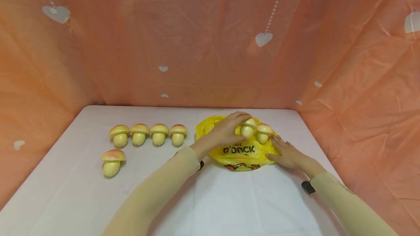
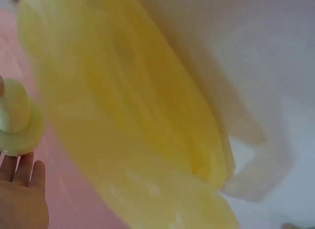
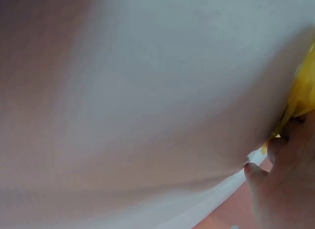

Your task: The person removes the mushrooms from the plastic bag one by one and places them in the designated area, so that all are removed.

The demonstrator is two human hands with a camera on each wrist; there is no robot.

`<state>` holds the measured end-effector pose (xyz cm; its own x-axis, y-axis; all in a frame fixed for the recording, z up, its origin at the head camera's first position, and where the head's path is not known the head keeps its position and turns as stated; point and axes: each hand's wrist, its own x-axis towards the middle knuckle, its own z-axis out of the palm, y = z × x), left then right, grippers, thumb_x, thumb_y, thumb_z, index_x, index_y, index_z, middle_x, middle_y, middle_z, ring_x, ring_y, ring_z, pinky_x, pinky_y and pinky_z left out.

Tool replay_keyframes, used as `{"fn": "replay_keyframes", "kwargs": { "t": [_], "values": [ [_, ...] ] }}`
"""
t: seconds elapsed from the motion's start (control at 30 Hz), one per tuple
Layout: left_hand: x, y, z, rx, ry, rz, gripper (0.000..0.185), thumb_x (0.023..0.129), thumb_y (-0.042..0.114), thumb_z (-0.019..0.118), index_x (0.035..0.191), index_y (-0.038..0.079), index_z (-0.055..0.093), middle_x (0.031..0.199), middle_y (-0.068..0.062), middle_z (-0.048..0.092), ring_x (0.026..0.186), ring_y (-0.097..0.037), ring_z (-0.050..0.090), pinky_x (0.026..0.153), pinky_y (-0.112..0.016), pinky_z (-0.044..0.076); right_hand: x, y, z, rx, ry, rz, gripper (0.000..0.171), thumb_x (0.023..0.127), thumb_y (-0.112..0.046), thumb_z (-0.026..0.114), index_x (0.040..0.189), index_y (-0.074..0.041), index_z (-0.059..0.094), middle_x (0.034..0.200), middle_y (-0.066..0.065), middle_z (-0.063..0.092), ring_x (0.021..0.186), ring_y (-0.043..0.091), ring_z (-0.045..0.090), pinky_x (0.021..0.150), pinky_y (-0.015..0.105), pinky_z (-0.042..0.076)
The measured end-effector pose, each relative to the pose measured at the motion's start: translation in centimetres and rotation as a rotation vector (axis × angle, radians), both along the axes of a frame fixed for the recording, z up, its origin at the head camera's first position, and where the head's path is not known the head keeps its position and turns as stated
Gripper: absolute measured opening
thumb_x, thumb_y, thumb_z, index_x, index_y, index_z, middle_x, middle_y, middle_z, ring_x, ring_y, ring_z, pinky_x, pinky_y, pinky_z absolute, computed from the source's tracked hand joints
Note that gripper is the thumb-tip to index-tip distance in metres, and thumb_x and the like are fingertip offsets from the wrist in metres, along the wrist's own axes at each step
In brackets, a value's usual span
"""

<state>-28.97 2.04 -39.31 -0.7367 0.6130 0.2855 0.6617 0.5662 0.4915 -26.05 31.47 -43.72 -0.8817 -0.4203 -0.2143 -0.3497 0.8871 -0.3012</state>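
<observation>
A toy mushroom [image 1: 248, 128] with a pale stem is held by my left hand [image 1: 226, 130] over a yellow plastic bag [image 1: 239, 157]. In the left wrist view, the fingers lie against the cap of this toy mushroom [image 2: 15, 111], and the thumb shows only at the frame's edge. Another toy mushroom [image 1: 263, 133] is right beside it, at the bag's right part; how far inside the bag it lies is unclear. My right hand [image 1: 287, 154] touches the right edge of the bag, its fingers mostly straight and the thumb spread apart.
Several toy mushrooms stand in a row [image 1: 159, 134] left of the bag on the white table [image 1: 223, 203]. One more toy mushroom [image 1: 112, 163] is nearer the front left. Orange cloth [image 1: 210, 65] with white hearts hangs behind and at both sides.
</observation>
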Motion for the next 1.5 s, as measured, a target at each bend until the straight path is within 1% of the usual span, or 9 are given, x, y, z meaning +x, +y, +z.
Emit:
{"fn": "replay_keyframes", "kwargs": {
  "t": [0.17, 0.33, 0.53, 0.8, 0.93, 1.1, 1.17, 1.33, 1.5],
  "values": [
    [0.8, -1.1, 0.5, 0.061, 0.024, 0.015, 0.077, 0.091, 0.034, 0.082, 0.156, 0.015, 0.046, 0.159, -0.004, 0.043, 0.145, -0.023, 0.043, 0.117, -0.042, 0.042, 0.0, 0.0, -0.1, -0.007, -0.005, -0.002, 0.090, 0.105, -0.052, 0.053, 0.159, 0.014, 0.020, 0.166, 0.034, 0.014, 0.154, 0.053, 0.008, 0.121, 0.071, 0.010],
    [1.8, -2.6, 0.8, 0.131, 0.074, 0.019, 0.076, 0.089, 0.031, 0.085, 0.153, 0.011, 0.050, 0.157, -0.006, 0.045, 0.145, -0.025, 0.043, 0.117, -0.043, 0.042, 0.0, 0.0, -0.1, -0.009, -0.004, -0.001, 0.091, 0.105, -0.052, 0.054, 0.159, 0.013, 0.020, 0.166, 0.034, 0.014, 0.154, 0.053, 0.009, 0.121, 0.071, 0.010],
    [3.2, -4.7, 1.1, 0.170, 0.133, 0.024, 0.075, 0.087, 0.027, 0.088, 0.151, 0.010, 0.052, 0.156, -0.006, 0.047, 0.144, -0.026, 0.045, 0.117, -0.043, 0.042, -0.2, 0.2, -0.1, -0.011, -0.006, 0.000, 0.091, 0.105, -0.053, 0.053, 0.159, 0.012, 0.020, 0.167, 0.033, 0.012, 0.155, 0.052, 0.007, 0.121, 0.070, 0.009],
    [5.0, -7.6, 1.3, 0.256, 0.156, 0.054, 0.076, 0.086, 0.024, 0.088, 0.151, 0.011, 0.052, 0.154, -0.004, 0.048, 0.143, -0.024, 0.046, 0.116, -0.045, 0.043, -0.3, 0.3, -0.3, -0.012, -0.004, -0.006, 0.092, 0.105, -0.054, 0.053, 0.160, 0.011, 0.019, 0.168, 0.031, 0.012, 0.155, 0.050, 0.007, 0.122, 0.069, 0.008],
    [6.0, -9.1, 1.5, 0.276, 0.178, 0.071, 0.077, 0.085, 0.022, 0.089, 0.151, 0.010, 0.052, 0.153, -0.005, 0.049, 0.143, -0.025, 0.046, 0.116, -0.046, 0.043, -0.3, 0.2, -0.4, -0.015, -0.008, -0.016, 0.093, 0.104, -0.056, 0.054, 0.161, 0.010, 0.019, 0.169, 0.030, 0.011, 0.156, 0.050, 0.007, 0.123, 0.068, 0.008],
    [7.3, -11.2, 1.6, 0.286, 0.194, 0.106, 0.079, 0.082, 0.023, 0.092, 0.149, 0.007, 0.054, 0.151, -0.008, 0.051, 0.140, -0.028, 0.049, 0.112, -0.050, 0.046, -0.2, 0.2, -0.4, -0.021, -0.009, -0.018, 0.094, 0.103, -0.056, 0.055, 0.161, 0.009, 0.019, 0.169, 0.029, 0.009, 0.156, 0.050, 0.006, 0.123, 0.068, 0.007],
    [7.8, -12.0, 1.6, 0.292, 0.198, 0.114, 0.079, 0.081, 0.021, 0.092, 0.148, 0.005, 0.054, 0.151, -0.009, 0.051, 0.140, -0.028, 0.048, 0.112, -0.050, 0.046, -0.2, 0.2, -0.4, -0.026, -0.007, -0.013, 0.094, 0.103, -0.056, 0.055, 0.161, 0.009, 0.019, 0.170, 0.029, 0.009, 0.156, 0.050, 0.006, 0.122, 0.069, 0.007],
    [9.2, -14.3, 1.6, 0.288, 0.205, 0.134, 0.080, 0.080, 0.016, 0.092, 0.149, 0.006, 0.052, 0.152, -0.010, 0.050, 0.141, -0.030, 0.047, 0.113, -0.050, 0.044, -0.2, 0.2, -0.4, -0.022, -0.005, -0.006, 0.093, 0.104, -0.055, 0.054, 0.161, 0.010, 0.018, 0.169, 0.029, 0.009, 0.155, 0.051, 0.005, 0.122, 0.070, 0.007],
    [10.2, -16.7, 1.4, 0.285, 0.212, 0.178, 0.081, 0.079, 0.012, 0.093, 0.149, 0.006, 0.053, 0.152, -0.010, 0.050, 0.139, -0.032, 0.049, 0.110, -0.053, 0.046, -0.2, 0.2, -0.4, -0.017, -0.004, -0.008, 0.093, 0.104, -0.055, 0.053, 0.161, 0.010, 0.018, 0.168, 0.031, 0.010, 0.155, 0.051, 0.006, 0.122, 0.069, 0.007]
  ]
}}
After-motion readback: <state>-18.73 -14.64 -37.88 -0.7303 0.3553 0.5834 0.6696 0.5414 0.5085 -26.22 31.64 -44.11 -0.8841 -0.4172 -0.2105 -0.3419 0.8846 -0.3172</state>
